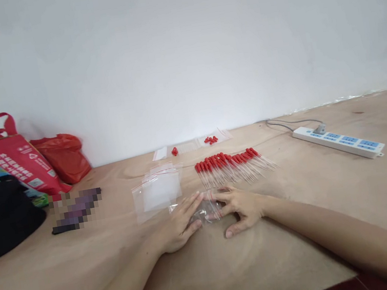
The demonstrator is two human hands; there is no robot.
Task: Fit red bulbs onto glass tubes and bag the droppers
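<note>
A clear zip bag (207, 208) lies on the table between my two hands. My left hand (185, 218) rests flat on its left part, fingers stretched out. On its right side, my right hand (241, 205) has its fingers spread, some touching the bag and the thumb apart on the table. Just beyond the hands is a row of several clear droppers (227, 166) with red rubber bulbs, their thin tips pointing towards me. A stack of empty zip bags (160, 190) lies beyond my left hand. What the bag under my hands holds, if anything, I cannot make out.
Near the wall lie loose red bulbs (211, 140), another red piece (174, 151) and clear plastic bags (160, 154). A white power strip (339, 142) with a cord stands right. Left are red bags (65, 156), a black hat-like item (1, 219) and a blurred dark object (80, 211).
</note>
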